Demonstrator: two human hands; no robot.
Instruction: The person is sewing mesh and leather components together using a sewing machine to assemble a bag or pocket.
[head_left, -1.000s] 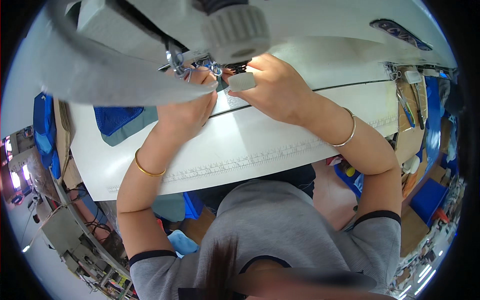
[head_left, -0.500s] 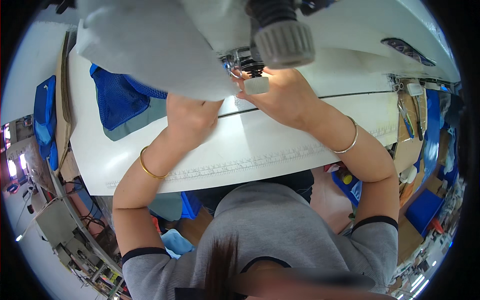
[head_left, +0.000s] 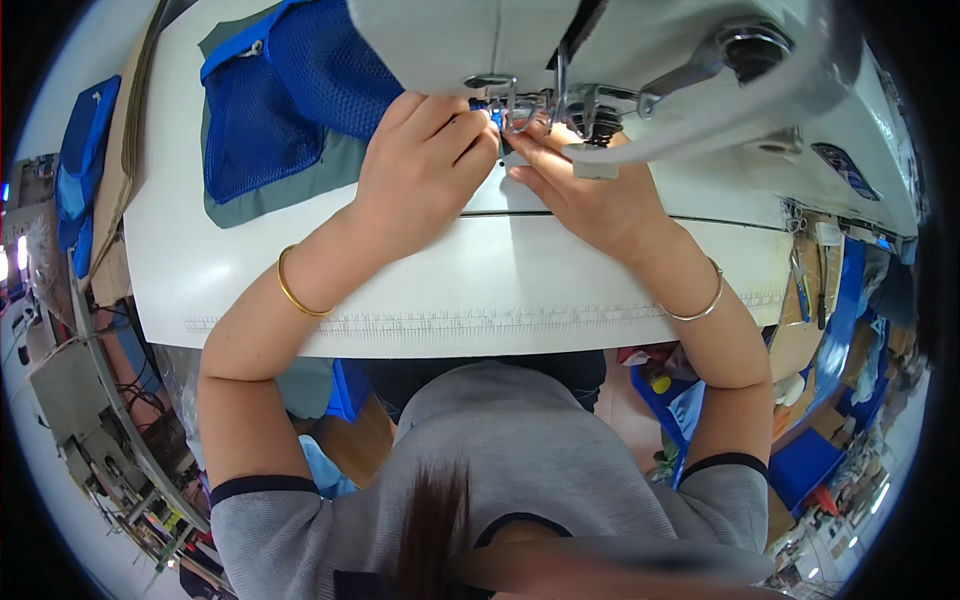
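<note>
I see the L hand (head_left: 428,165) w/ fingers curled at the blue mesh (head_left: 345,75), right by the sewing machine's (head_left: 440,40) foot; can't tell if it's pinching. R hand (head_left: 600,195) lies flatter, fingers partly hidden under the machine, grip unclear to me too. Mesh sits on grey cloth (head_left: 338,168), mostly L of the hands, on the white table (head_left: 420,285).

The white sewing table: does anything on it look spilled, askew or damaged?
Nothing stands out: the blue mesh fabric lies over grey-green cloth, with no tear visible in either and no spill on the white sewing table. Detail between left hand and right hand is too small to judge.
</note>
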